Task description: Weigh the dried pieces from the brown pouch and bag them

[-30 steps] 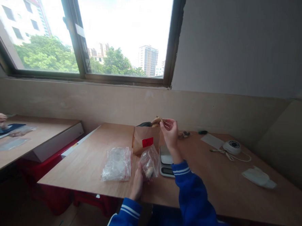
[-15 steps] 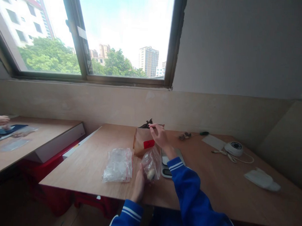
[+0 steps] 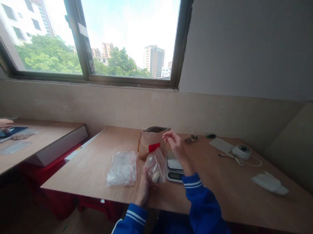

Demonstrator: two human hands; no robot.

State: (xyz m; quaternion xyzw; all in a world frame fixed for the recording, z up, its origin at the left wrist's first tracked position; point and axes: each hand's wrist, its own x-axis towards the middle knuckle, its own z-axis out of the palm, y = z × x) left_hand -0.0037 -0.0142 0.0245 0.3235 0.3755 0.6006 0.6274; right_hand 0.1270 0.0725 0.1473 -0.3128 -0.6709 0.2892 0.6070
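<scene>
Your wooden worktop bears a pile of clear plastic bags, a brown paper bag, a scale, a dome camera, a white sheet and small brown pieces.

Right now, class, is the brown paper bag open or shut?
Open. The top of the brown paper bag gapes, and its dark inside shows.

No legible lettering, red rectangular label on brown upright paper bag unreadable, dark rectangular display on white flat scale likewise
</scene>
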